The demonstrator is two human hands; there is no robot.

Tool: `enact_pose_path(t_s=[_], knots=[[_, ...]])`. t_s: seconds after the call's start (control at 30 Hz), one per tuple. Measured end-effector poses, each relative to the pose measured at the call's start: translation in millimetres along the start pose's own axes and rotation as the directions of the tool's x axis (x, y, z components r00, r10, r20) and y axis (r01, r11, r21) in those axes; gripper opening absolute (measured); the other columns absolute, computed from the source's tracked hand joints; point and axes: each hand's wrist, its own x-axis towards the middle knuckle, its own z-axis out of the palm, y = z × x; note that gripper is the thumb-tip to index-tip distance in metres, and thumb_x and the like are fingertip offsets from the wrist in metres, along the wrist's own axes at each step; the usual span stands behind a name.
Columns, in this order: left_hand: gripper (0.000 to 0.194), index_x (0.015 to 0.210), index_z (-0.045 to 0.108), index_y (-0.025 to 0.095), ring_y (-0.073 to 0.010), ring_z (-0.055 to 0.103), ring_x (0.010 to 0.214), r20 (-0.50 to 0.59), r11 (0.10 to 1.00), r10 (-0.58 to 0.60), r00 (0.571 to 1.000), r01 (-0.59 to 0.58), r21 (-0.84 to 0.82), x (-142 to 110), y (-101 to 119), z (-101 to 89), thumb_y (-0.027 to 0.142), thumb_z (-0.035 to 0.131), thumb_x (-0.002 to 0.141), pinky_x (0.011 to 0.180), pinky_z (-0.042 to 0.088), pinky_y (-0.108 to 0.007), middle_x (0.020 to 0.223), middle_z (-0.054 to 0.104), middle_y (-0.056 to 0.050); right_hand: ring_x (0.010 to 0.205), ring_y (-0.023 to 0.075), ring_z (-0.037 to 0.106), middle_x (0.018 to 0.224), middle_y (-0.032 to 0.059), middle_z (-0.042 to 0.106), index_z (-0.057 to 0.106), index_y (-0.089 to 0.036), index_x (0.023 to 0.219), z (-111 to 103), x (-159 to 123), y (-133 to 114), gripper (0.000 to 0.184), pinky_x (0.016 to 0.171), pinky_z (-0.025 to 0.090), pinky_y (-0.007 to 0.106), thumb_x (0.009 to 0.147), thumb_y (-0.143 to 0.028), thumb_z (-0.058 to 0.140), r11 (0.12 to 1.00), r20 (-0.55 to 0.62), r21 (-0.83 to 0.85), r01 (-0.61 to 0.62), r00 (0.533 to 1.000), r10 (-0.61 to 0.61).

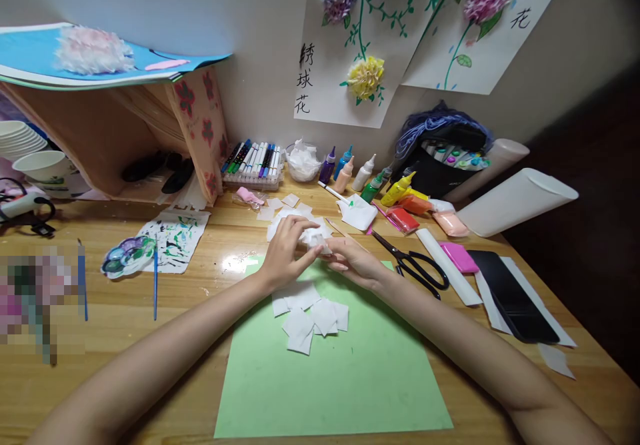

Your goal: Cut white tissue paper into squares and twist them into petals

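Observation:
Both hands meet over the far edge of a green paper sheet on the wooden desk. My left hand pinches a small crumpled white tissue piece with thumb and fingers. My right hand holds the same tissue piece from the other side, fingers closed on it. Several loose white tissue squares lie on the green sheet just below the hands. More white squares sit on the desk behind the hands.
Black scissors lie right of my right hand. Behind are a marker tray, glue and paint bottles, clay blocks and a black phone. A paint palette and brush lie left.

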Motion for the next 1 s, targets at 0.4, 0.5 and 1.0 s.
enact_pose_path(t_s=[0.4, 0.5, 1.0], knots=[[0.021, 0.079, 0.048, 0.018, -0.0124, 0.045, 0.067, 0.104, 0.943, -0.193, 0.976, 0.214, -0.253, 0.6, -7.7, 3.0, 0.036, 0.044, 0.09, 0.062, 0.036, -0.026, 0.072, 0.048, 0.0, 0.049, 0.0068, 0.039, 0.058, -0.002, 0.048, 0.061, -0.013, 0.064, -17.2, 12.1, 13.6, 0.028, 0.038, 0.028, 0.019, 0.07, -0.04, 0.068, 0.986, 0.036, -0.074, 0.148, 0.989, -0.145], [0.022, 0.079, 0.048, 0.018, -0.0112, 0.043, 0.063, 0.121, 0.939, -0.231, 0.965, 0.254, -0.233, 0.5, -9.3, 4.3, 0.037, 0.046, 0.089, 0.059, 0.034, -0.026, 0.07, 0.047, 0.002, 0.046, 0.006, 0.038, 0.055, -0.0033, 0.047, 0.063, -0.014, 0.066, -22.2, 14.4, 14.6, 0.027, 0.038, 0.027, 0.019, 0.07, -0.039, 0.07, 0.973, 0.046, -0.15, 0.177, 0.984, -0.172], [0.015, 0.073, 0.064, 0.019, -0.0158, 0.047, 0.072, -0.12, 0.946, 0.052, 0.991, -0.01, 0.325, -2.1, -2.2, 6.9, 0.032, 0.059, 0.08, 0.065, 0.036, -0.029, 0.071, 0.054, -0.002, 0.036, 0.0046, 0.037, 0.051, -0.0041, 0.046, 0.06, -0.014, 0.062, -11.1, 11.6, 21.0, 0.037, 0.036, 0.022, 0.021, 0.075, -0.049, 0.062, 0.88, -0.16, -0.414, 0.233, 0.933, -0.322]])
